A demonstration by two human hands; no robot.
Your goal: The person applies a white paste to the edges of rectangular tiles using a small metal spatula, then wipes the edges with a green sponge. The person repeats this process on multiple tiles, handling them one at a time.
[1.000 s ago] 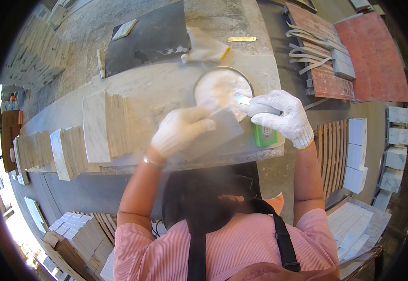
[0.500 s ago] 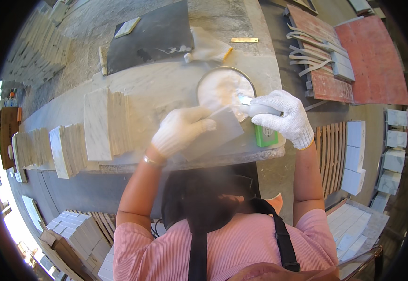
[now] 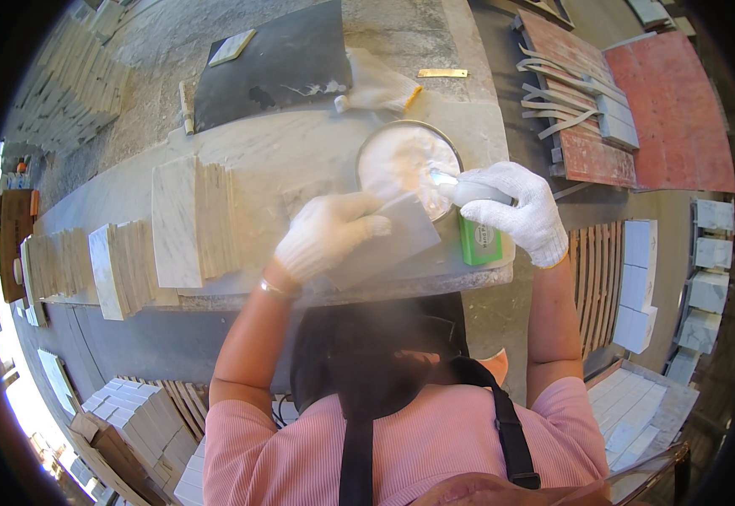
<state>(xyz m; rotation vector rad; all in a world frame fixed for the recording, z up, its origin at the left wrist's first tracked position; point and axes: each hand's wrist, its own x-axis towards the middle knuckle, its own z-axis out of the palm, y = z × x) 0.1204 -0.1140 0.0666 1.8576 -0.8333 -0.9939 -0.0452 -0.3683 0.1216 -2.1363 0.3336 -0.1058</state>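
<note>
My left hand [image 3: 332,232], in a white knit glove, is closed on the edge of a flat pale stone tile [image 3: 391,239], thumb on top. In my right hand [image 3: 519,211], also gloved, is a putty knife with a thick pale handle [image 3: 481,193]. Its short shiny blade [image 3: 441,177] reaches over the right part of a round dish [image 3: 362,160] of white paste or powder [image 3: 397,160]; whether it touches the white stuff I cannot tell. The tile's far corner comes close to the dish's near rim. Below my right hand lies a green box [image 3: 480,243].
Stacked marble tiles [image 3: 177,223] stand on the left of the worktable [image 3: 291,152]. Beyond the dish lie a loose glove [image 3: 380,80], a black sheet [image 3: 274,63] and a small brass-coloured strip [image 3: 443,73]. Red boards [image 3: 671,110] and a slatted pallet [image 3: 597,287] are to the right.
My right hand has moved slightly right and turned a little with the putty knife, uncovering more of the green box. My left hand and the tile stay nearly where they were.
</note>
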